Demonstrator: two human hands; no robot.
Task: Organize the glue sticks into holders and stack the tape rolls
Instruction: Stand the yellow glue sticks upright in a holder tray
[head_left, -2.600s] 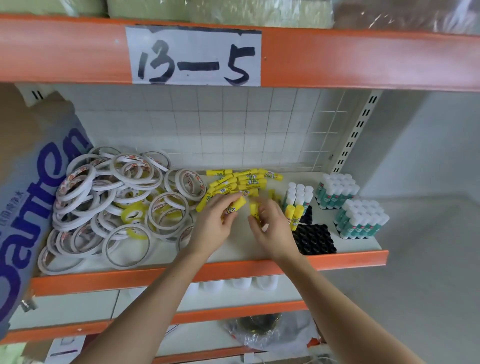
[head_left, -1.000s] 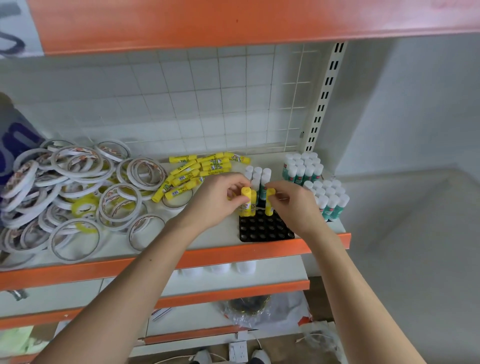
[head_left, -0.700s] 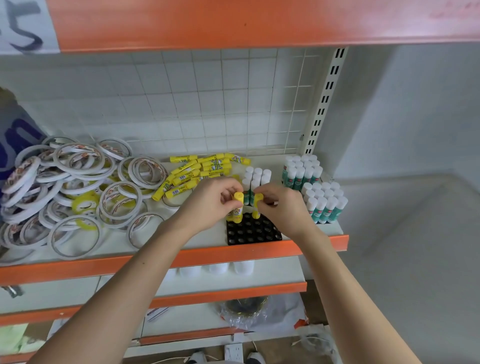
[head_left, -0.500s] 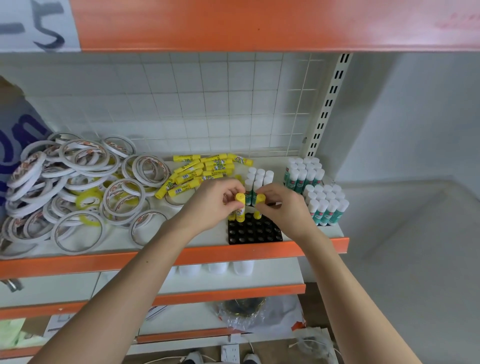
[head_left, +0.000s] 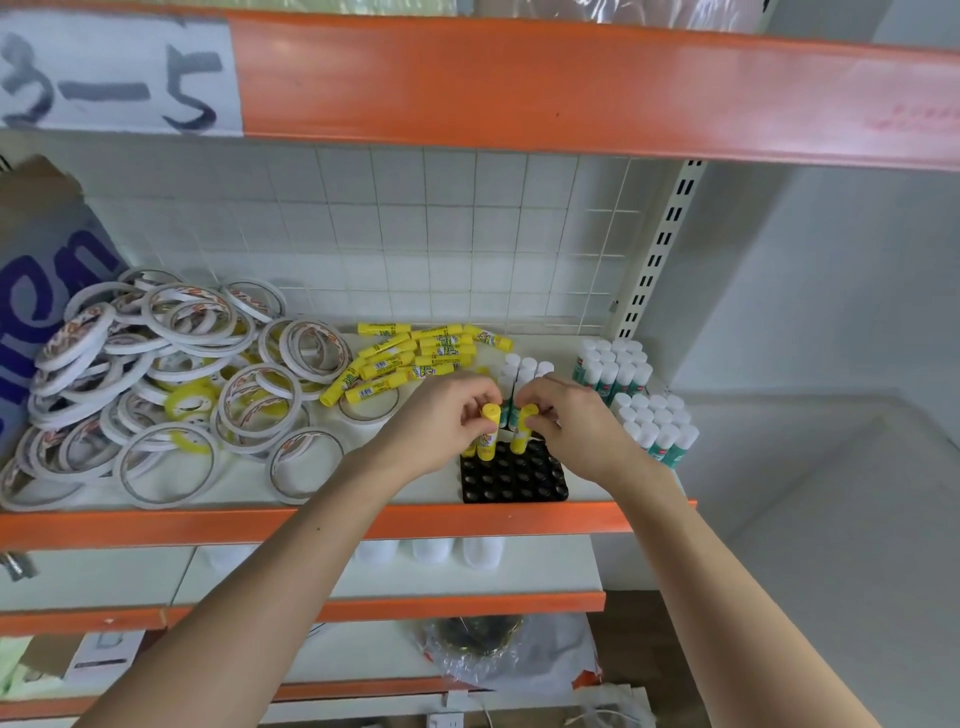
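Note:
A black holder (head_left: 514, 480) with round holes sits at the shelf's front edge. My left hand (head_left: 441, 421) pinches a yellow glue stick (head_left: 489, 434) standing upright in the holder's back rows. My right hand (head_left: 576, 423) pinches a second yellow glue stick (head_left: 521, 434) upright beside it. White-capped green sticks (head_left: 522, 371) stand just behind them. Several loose yellow glue sticks (head_left: 410, 358) lie in a heap behind my left hand. A jumbled pile of white tape rolls (head_left: 156, 374) covers the shelf's left half.
Two full groups of white-capped green glue sticks (head_left: 613, 371) (head_left: 657, 428) stand at the right. A wire grid (head_left: 467, 234) backs the shelf and an orange beam (head_left: 519, 88) hangs overhead. A cardboard box with blue letters (head_left: 36, 291) stands at the far left.
Both hands carried yellow glue sticks from the loose heap to the black holder and hold them upright there. Over the last half second they barely moved.

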